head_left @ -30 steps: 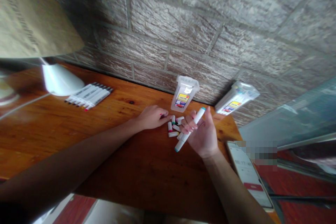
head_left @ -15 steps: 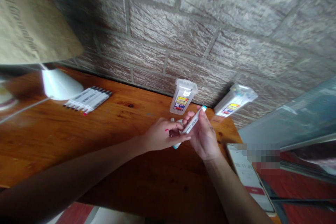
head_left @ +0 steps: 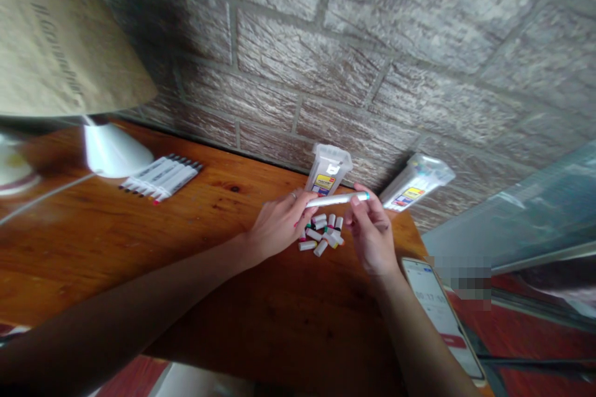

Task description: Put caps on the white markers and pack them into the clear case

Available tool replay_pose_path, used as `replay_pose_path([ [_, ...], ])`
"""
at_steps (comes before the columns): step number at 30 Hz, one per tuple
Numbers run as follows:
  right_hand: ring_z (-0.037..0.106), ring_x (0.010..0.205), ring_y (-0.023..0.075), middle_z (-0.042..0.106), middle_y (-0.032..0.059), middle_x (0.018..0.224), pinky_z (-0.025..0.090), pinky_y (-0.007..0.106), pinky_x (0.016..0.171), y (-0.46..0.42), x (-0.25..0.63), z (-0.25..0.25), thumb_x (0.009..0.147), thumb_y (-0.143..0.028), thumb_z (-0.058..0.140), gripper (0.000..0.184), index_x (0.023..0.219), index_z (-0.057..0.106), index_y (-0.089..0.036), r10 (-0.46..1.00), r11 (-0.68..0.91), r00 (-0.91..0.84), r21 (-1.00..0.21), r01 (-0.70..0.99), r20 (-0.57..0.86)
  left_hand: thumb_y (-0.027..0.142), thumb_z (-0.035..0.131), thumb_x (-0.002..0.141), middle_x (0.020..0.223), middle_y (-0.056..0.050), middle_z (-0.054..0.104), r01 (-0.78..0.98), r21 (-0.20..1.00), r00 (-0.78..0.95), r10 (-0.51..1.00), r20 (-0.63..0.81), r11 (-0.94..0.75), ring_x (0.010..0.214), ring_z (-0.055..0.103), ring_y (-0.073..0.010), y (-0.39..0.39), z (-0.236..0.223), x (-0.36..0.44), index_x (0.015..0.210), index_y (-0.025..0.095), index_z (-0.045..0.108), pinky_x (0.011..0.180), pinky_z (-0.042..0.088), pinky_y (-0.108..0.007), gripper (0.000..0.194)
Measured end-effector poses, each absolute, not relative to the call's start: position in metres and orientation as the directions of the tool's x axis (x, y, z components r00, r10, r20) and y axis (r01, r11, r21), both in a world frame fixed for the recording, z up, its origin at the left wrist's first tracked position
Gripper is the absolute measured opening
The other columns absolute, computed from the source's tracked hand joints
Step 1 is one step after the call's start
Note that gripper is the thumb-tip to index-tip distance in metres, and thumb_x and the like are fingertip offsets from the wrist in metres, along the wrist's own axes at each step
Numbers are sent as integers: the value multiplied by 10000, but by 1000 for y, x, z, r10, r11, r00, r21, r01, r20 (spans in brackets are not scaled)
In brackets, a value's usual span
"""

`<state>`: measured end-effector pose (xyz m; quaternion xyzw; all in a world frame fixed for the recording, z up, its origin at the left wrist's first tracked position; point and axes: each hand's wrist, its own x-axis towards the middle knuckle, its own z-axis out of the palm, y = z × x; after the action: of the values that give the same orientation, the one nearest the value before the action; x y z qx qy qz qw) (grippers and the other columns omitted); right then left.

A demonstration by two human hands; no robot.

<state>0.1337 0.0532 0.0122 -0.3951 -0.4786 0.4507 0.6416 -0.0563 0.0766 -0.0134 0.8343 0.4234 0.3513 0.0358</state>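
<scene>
Both my hands hold one white marker (head_left: 336,200) with a teal end, level above the wooden table (head_left: 139,242). My left hand (head_left: 280,223) pinches its left end. My right hand (head_left: 370,229) grips its right end near the teal cap. Under the marker, between my hands, several loose white marker caps (head_left: 321,236) with coloured ends lie in a small heap on the table.
Two clear plastic marker cases (head_left: 327,170) (head_left: 416,181) lean at the brick wall. A row of several white markers (head_left: 161,178) lies at the left beside a white lamp base (head_left: 114,150). A phone (head_left: 440,316) lies at the table's right edge.
The marker has turned from slanted to level. My left hand left the cap heap and took the marker's left end; my right hand now holds the right end.
</scene>
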Motion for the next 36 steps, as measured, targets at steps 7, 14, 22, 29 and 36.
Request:
replay_pose_path([
  [7,466,529,84,576,-62,639,388,187,487,52,128,5,867,-329,695,295,1148,631,-264,969,244,5,-963,-118,245,388,310,1048,1025,-73,709,746,173,490,707,510,-643,886,693,-205,81,-10,-62,1242,208,568,761,525,-301,370],
  [14,474,555,83,572,-46,634,399,175,498,52,129,1,835,-356,720,316,1123,674,-234,985,172,-4,-983,-65,173,410,341,1041,1021,-63,719,729,157,499,674,544,-667,912,693,-195,83,-10,-64,1249,236,583,719,504,-259,363],
  [22,451,523,88,552,-61,597,381,184,478,55,133,2,824,-372,724,363,1160,666,-248,983,185,16,-981,-67,184,402,372,1035,966,-58,733,726,205,503,710,493,-656,856,697,-190,81,-8,-66,1237,235,588,723,504,-266,340],
  [29,466,532,84,566,-60,611,385,189,490,54,135,4,839,-353,715,351,1172,680,-245,983,184,-8,-981,-58,185,396,368,1034,1001,-66,736,711,194,496,677,545,-676,887,697,-194,82,-9,-67,1214,216,608,742,510,-272,349],
  [36,492,549,85,607,-43,662,402,197,492,56,135,3,801,-347,752,333,1107,709,-225,980,200,1,-978,-55,200,391,407,1025,944,-70,723,702,177,484,644,592,-690,923,671,-193,85,-9,-68,1119,194,642,822,507,-287,321],
])
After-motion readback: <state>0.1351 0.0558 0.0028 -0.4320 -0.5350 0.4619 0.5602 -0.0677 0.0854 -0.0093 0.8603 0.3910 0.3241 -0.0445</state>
